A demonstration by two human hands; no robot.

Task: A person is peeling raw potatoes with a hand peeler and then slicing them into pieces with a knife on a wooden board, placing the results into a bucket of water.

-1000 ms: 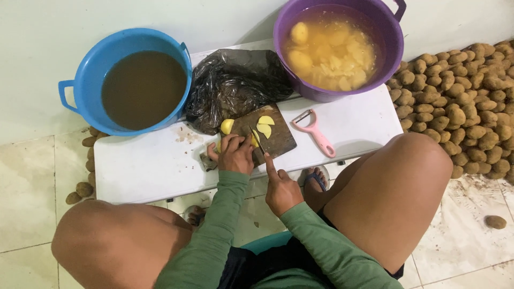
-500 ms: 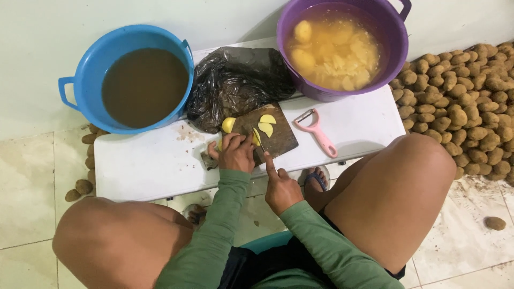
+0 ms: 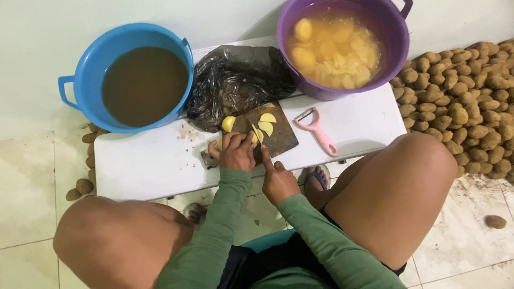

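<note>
So there's a peeled yellow potato (image 3: 228,124) on a small dark cutting board (image 3: 278,140), which sits near the front middle of a low white table (image 3: 144,160). The left hand (image 3: 234,152) is pressing down on the piece being cut, fingers curled over it at the board's left edge. The right hand (image 3: 278,179) is wrapped around a knife (image 3: 257,136), index finger laid along the top, blade coming down just beside the left fingertips. A few cut potato slices (image 3: 266,124) lie on the board past the blade.

No labels or signs that I can see. The only packaging-type thing is a crumpled black plastic bag (image 3: 235,80), shiny, touching the back of the board, between the two tubs. Round blue tub (image 3: 80,64) at the left holds murky brown water. Purple tub (image 3: 321,91) at the right holds cloudy yellowish water with peeled potatoes floating in it. A pink peeler (image 3: 317,128) lies just right of the board. There's a big heap of unpeeled potatoes (image 3: 466,101) on the floor at the right, plus a few strays by the table's left end.

Compared with half a second back, pretty much nothing's moved: same hands, same spot, bag and peeler unchanged.
</note>
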